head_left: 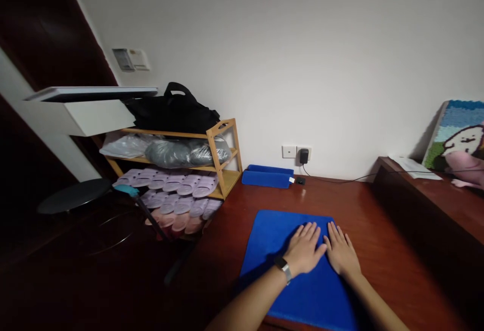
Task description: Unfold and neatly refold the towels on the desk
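Observation:
A blue cloth (264,250) lies spread out flat on the reddish-brown wooden table (393,250). My left hand (303,250) rests palm down on the cloth's upper middle, fingers stretched forward, with a watch (283,268) on its wrist. Beside it, my right hand (342,253) lies palm down over the cloth's right edge, fingers extended and slightly spread. The two thumbs come close together. Neither hand grips anything. Against the wall at the back of the table sits a folded blue cloth (266,177) with a small white tag.
A wooden rack (223,169) with purple slippers (177,182), plastic-wrapped bundles and a black bag (176,111) stands left of the table. A black plug (303,156) with a cable is in the wall socket. A raised ledge at right bears a pink plush toy (467,167).

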A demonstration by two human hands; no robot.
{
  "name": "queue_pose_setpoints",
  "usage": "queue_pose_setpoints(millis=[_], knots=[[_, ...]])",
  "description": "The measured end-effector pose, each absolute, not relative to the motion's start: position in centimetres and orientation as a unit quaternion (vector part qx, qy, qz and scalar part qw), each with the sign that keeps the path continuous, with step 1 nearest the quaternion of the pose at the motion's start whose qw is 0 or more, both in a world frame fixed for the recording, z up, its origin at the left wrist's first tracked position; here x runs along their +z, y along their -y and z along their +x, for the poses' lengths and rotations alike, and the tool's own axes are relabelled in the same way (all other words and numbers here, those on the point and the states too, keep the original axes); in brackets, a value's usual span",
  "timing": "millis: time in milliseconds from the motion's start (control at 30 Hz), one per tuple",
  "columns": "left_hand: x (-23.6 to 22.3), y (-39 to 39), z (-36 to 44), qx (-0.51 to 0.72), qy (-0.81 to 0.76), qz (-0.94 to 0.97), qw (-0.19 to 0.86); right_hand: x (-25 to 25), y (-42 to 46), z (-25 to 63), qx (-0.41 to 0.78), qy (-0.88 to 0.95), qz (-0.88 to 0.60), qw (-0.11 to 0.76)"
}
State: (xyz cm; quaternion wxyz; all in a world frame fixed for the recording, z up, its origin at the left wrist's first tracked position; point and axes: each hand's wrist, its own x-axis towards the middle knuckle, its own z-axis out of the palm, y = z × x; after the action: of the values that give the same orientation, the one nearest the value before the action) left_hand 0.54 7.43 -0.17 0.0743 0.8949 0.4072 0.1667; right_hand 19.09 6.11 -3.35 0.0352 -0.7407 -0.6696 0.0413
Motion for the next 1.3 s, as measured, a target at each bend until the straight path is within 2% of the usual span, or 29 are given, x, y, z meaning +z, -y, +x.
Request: queue_pose_setpoints(millis=[133, 367, 467, 600, 700, 833, 1067, 1167, 1300], knots=[[-0.5, -6.0, 1.0, 0.144, -0.405, 0.898, 0.097, -2.8, -5.9, 19.0, 0.042, 0.671, -0.740, 0.036], [-0.3, -5.0, -11.9, 0.117, -0.536, 0.835, 0.034, -1.9, -5.6, 18.5, 0.067, 0.654, -0.750, 0.066], [-0.4, -4.3, -14.6, 0.108, -0.574, 0.811, 0.018, -1.2, -5.5, 18.2, 0.071, 0.650, -0.754, 0.055], [-0.3, -3.8, -15.0, 0.103, -0.587, 0.803, 0.011, 0.2, -3.8, 17.2, 0.045, 0.644, -0.763, 0.029], [0.3, -3.8, -14.9, 0.101, -0.580, 0.808, 0.007, 0.2, -1.1, 16.3, 0.019, 0.664, -0.746, 0.046], [1.2, -3.4, -12.6, 0.105, -0.552, 0.827, -0.008, -1.2, 2.0, 15.4, 0.044, 0.675, -0.733, 0.069], [0.8, -0.1, -3.7, 0.119, -0.357, 0.923, 0.074, -2.5, 2.9, 15.4, 0.057, 0.671, -0.733, 0.095], [1.1, 0.3, -5.2, 0.111, -0.375, 0.917, 0.078, -2.3, 2.9, 15.5, 0.058, 0.672, -0.732, 0.091], [1.5, 0.8, -12.0, 0.084, -0.454, 0.885, 0.063, -1.8, 3.1, 15.3, 0.062, 0.668, -0.737, 0.083]])
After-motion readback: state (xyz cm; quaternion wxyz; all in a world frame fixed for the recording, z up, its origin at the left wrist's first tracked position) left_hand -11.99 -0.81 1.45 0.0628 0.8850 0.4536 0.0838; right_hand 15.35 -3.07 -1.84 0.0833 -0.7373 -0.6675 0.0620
